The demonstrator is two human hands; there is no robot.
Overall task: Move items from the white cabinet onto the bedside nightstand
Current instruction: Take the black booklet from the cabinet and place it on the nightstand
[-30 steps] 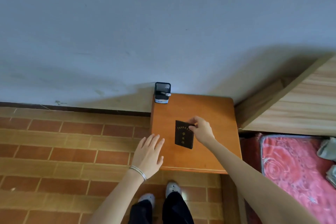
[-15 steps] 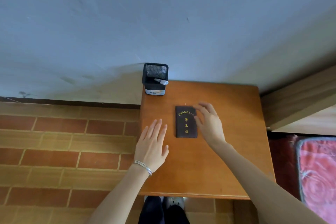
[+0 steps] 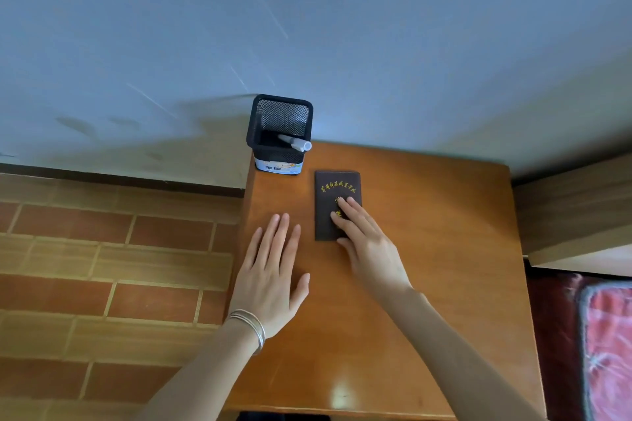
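A dark brown booklet (image 3: 330,196) with gold lettering lies flat on the orange wooden nightstand (image 3: 444,249). My right hand (image 3: 366,243) rests on the booklet's lower right part, fingers flat on its cover. My left hand (image 3: 270,277) lies palm down with fingers spread on the nightstand's left edge, just left of the booklet, holding nothing. A black mesh pen holder (image 3: 278,133) with a white pen (image 3: 295,143) in it stands at the nightstand's back left corner, just behind the booklet. The white cabinet is out of view.
The wall (image 3: 307,27) rises directly behind the nightstand. A brick-patterned floor (image 3: 102,267) lies to the left. A wooden bed frame (image 3: 574,208) and a red patterned mattress (image 3: 608,352) are at the right.
The view has come closer to the nightstand. The booklet now lies straight, nearer the pen holder. My right hand went from gripping its corner to lying flat on its cover.
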